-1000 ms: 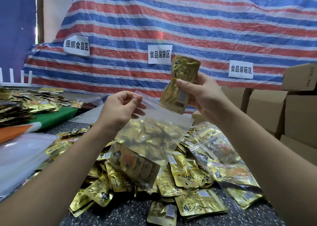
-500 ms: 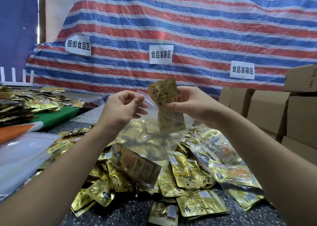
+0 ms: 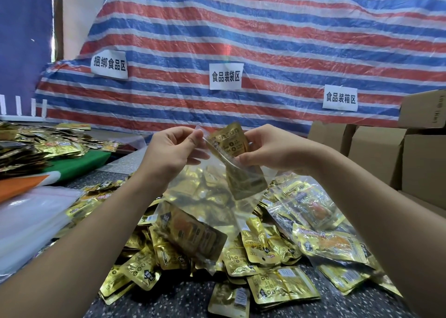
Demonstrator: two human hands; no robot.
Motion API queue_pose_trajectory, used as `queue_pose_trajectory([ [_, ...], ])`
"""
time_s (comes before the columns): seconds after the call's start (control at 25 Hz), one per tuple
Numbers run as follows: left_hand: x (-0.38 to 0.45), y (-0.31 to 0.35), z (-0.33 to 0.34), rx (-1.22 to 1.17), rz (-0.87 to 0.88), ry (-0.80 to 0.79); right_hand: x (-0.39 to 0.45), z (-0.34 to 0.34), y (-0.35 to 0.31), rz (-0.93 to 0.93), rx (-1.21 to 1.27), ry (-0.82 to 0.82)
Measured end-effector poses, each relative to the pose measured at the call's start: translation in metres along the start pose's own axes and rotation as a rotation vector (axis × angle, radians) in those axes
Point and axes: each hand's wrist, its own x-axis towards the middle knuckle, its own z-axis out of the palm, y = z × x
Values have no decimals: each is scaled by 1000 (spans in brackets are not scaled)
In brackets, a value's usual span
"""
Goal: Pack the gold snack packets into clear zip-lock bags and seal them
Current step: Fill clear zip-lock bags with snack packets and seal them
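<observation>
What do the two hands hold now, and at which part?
Left hand pinches the clear bag at its top edge; right hand grips a gold packet near its middle.

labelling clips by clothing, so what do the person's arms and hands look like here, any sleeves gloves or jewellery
Both forearms are bare right to the bottom edge of the picture, with no sleeve showing. The left hand and the right hand wear no gloves, and no watch, bracelet or ring shows. The nails that show look short and unpainted.

Loose packets point(image 3: 263, 252) heaped mid-table point(image 3: 169, 303), filled bags point(image 3: 321, 226) to their right, cardboard boxes point(image 3: 391, 163) by the right edge, stacked empty bags point(image 3: 31, 211) at the left edge.
</observation>
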Motion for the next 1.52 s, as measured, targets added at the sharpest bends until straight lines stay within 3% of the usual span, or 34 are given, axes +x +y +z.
queue_pose_trajectory([
  [0.24, 0, 0, 5, 6, 15, -23, -2, 1, -16, -46, -266, -125],
  [0.44, 1, 3, 9, -13, 31, -7, 2, 1, -27, -60, -344, -143],
  [0.8, 4, 16, 17, -49, 37, 74, 5, -8, -22, -152, -273, 160],
  [0.96, 1, 12, 18, -98, -19, 109, -1, -7, -21, -155, -160, 140],
  [1.08, 1, 11, 19, -179, -90, 122, -7, -8, -15, -234, -232, 116],
  [1.28, 5, 22, 23, -382, -155, 61, -13, -27, -12, -286, -163, 191],
  [1.52, -3, -8, 38, -103, -164, 46, -3, -11, 13, -130, -310, 135],
])
